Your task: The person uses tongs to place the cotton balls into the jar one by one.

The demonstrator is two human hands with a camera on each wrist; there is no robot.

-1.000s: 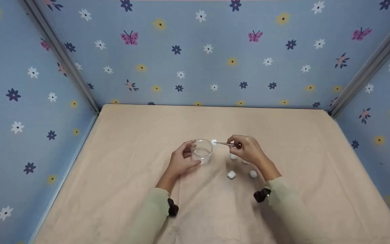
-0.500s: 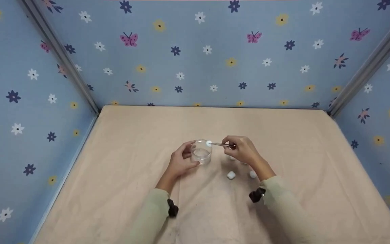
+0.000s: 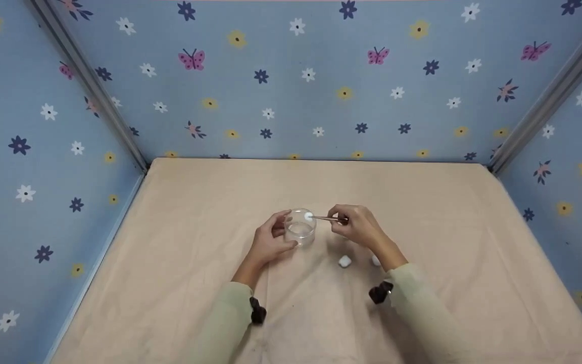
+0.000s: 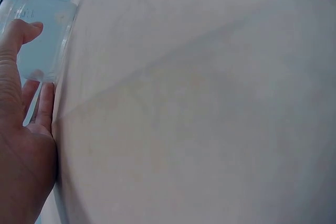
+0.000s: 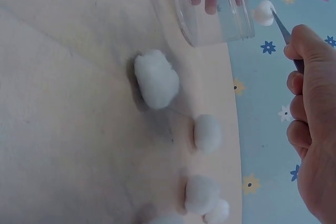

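Cotton [image 5: 263,13], a soft white ball with a fuzzy outline, hangs in the tips of your tweezers [image 5: 282,28], just above the jar [image 3: 300,227] at its mouth. The tweezers are slim and taper to fine points; your right hand [image 3: 359,223] pinches them with thumb and forefinger, the other fingers folded in beneath. Your left hand [image 3: 271,240] grasps the jar round its side, thumb on the near wall and fingers on the far one. The jar is a smooth, clear, short cylinder, open at the top and upright on the cloth [image 3: 210,202]; whether it is glass or plastic, I cannot tell. Loose balls [image 5: 156,80] lie on the cloth near the jar, on your right-hand side: the right wrist view shows five, one cut off by the border. The closest to that camera looks lumpy and blocky, the others rounder; two overlap there, and I cannot tell whether they touch. The cloth is beige and matt, with soft creases. Its straight far edge runs along the foot of the blue flowered wall [image 3: 291,50], with smooth grey posts [image 3: 89,76] rising at both far corners. You have a broad stretch of cloth beyond the jar and out to either side, and the side edges sit well apart from both hands.
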